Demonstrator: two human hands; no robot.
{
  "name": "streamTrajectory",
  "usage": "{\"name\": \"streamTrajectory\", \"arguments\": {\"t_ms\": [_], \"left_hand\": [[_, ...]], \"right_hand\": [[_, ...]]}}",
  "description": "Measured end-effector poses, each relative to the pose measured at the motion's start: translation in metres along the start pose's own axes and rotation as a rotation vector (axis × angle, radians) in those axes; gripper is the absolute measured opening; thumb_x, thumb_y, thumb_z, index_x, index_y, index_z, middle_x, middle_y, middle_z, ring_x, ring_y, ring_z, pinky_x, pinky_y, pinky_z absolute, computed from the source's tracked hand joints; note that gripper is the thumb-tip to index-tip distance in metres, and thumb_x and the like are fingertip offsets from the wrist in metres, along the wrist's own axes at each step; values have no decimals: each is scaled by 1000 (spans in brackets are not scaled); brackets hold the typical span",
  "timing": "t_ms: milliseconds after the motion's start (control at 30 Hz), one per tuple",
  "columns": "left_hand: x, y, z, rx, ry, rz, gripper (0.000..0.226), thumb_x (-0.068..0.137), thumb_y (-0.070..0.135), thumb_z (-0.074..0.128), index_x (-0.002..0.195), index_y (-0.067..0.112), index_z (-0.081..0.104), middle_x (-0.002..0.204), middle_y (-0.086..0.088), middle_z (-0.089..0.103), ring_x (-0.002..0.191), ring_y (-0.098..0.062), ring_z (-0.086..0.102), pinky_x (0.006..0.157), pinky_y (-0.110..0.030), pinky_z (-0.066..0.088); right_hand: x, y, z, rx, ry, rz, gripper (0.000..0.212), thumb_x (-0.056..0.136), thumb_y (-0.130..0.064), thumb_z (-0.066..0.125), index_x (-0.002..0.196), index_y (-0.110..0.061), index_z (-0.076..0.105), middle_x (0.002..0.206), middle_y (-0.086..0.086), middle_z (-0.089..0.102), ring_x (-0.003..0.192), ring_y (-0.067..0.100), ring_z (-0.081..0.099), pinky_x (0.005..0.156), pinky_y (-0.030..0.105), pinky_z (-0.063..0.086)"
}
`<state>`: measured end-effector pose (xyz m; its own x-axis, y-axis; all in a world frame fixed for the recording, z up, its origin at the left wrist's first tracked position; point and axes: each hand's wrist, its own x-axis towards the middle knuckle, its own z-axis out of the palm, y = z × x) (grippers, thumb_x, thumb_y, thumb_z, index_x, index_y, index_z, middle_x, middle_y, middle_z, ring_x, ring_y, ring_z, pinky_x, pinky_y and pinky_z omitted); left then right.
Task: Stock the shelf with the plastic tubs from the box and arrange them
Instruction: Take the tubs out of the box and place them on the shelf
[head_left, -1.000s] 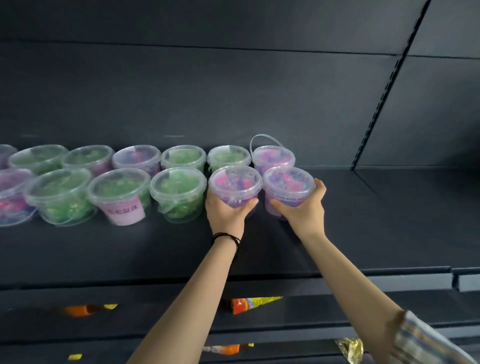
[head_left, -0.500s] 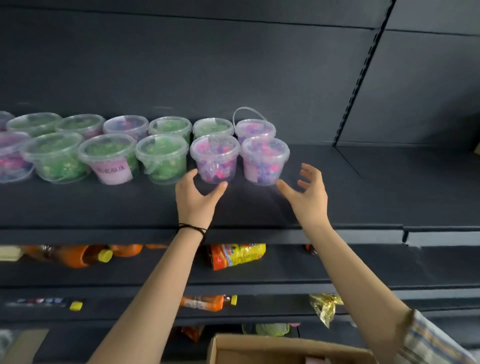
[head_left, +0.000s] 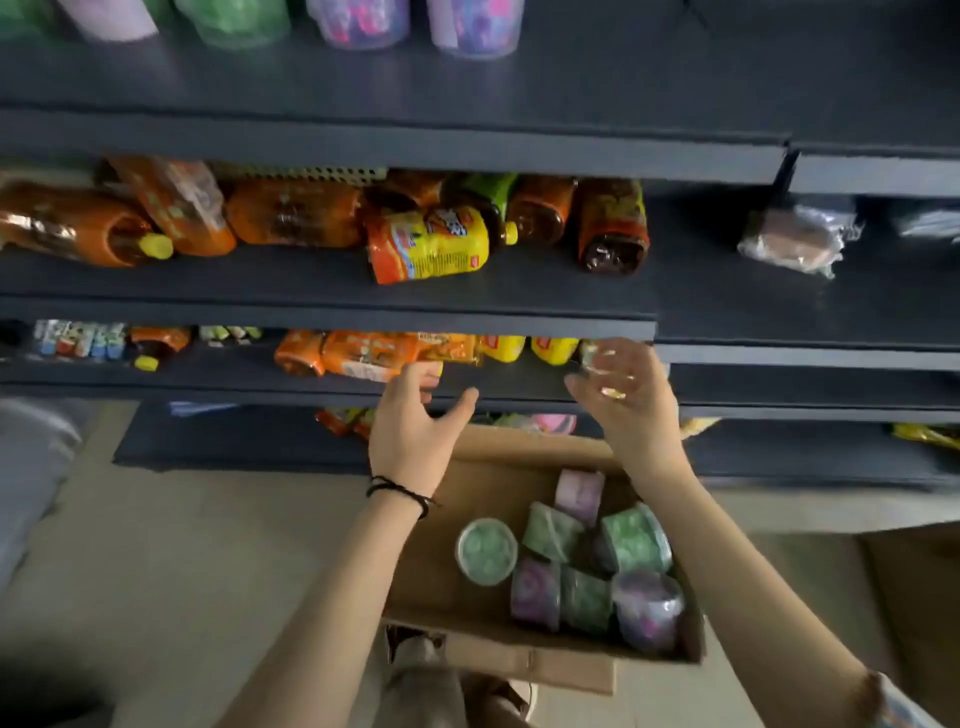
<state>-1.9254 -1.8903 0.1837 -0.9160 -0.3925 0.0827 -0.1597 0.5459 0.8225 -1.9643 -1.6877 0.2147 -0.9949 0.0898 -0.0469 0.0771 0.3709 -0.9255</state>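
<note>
Now your left hand (head_left: 415, 426) and right hand (head_left: 631, 400) hover empty, fingers loosely spread; below them, the box (head_left: 444, 577) holds plastic tubs (head_left: 634, 540).

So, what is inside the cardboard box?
The cardboard box holds green and purple plastic tubs. One green tub stands lid up at the left; the others lie jumbled. The right forearm covers the box's right edge, and anything beneath the tubs is hidden.
</note>
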Motion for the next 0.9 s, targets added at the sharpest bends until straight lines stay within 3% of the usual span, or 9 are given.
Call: {"name": "streamTrajectory", "arguments": {"t_ms": [133, 233, 300, 367, 467, 533, 700, 833, 900], "left_hand": [[-56, -76, 56, 38, -184, -193, 53, 77, 43, 76, 116, 15, 57, 108, 8, 54, 104, -17, 58, 87, -35, 50], [-85, -134, 97, 68, -335, -393, 78, 62, 67, 66, 122, 18, 53, 115, 6, 53, 111, -22, 55, 90, -42, 49], [-97, -178, 126, 100, -390, -493, 94, 52, 76, 57, 126, 19, 50, 125, -3, 54, 118, -27, 52, 94, -45, 47], [-106, -210, 149, 153, -439, -542, 98, 55, 71, 67, 133, 16, 46, 131, -10, 51, 124, -29, 48, 100, -44, 43], [-116, -242, 177, 262, -483, -530, 90, 67, 52, 80, 138, 11, 43, 136, -12, 49, 127, -28, 43, 103, -37, 36], [-123, -263, 196, 279, -500, -478, 91, 64, 50, 83, 137, 11, 44, 134, -11, 51, 124, -27, 44, 100, -37, 38], [-129, -295, 232, 186, -528, -455, 110, 58, 52, 86, 143, 6, 34, 141, -15, 40, 133, -30, 35, 109, -42, 34], [-130, -303, 246, 129, -509, -449, 127, 52, 67, 79, 148, 11, 19, 157, -17, 9, 145, -31, 8, 117, -48, 21], [-125, -307, 249, 139, -475, -420, 133, 46, 78, 70, 148, 10, 19, 159, -14, 5, 146, -29, 5, 116, -47, 20]], "right_hand": [[-40, 101, 8, -97, -91, 218, 48, 77, -20, 80, 117, -19, 56, 105, -1, 65, 91, 11, 64, 76, 28, 51], [-59, 176, 26, -180, -137, 410, 44, 74, -23, 82, 109, -22, 55, 104, 0, 65, 95, 18, 64, 82, 39, 53], [-65, 221, 42, -214, -137, 533, 47, 73, -26, 82, 111, -20, 56, 103, -1, 66, 98, 20, 64, 84, 37, 52], [-69, 262, 57, -219, -123, 647, 54, 72, -29, 83, 117, -16, 56, 108, 0, 66, 101, 20, 63, 84, 33, 50], [-65, 318, 80, -235, -97, 709, 72, 62, -39, 85, 121, -13, 52, 115, 5, 64, 109, 24, 61, 91, 37, 49], [-58, 349, 94, -241, -65, 734, 87, 55, -46, 84, 127, -12, 47, 122, 9, 59, 115, 28, 57, 97, 44, 48], [-40, 394, 124, -204, 36, 822, 108, 68, -35, 85, 148, -9, 17, 143, 14, 37, 130, 32, 42, 107, 45, 40], [-27, 412, 141, -232, 112, 895, 122, 66, -45, 84, 150, -14, 2, 148, 13, 31, 133, 33, 39, 108, 47, 39], [-24, 416, 146, -271, 134, 906, 122, 66, -44, 83, 150, -15, 0, 149, 13, 29, 133, 33, 39, 107, 47, 39]]}}
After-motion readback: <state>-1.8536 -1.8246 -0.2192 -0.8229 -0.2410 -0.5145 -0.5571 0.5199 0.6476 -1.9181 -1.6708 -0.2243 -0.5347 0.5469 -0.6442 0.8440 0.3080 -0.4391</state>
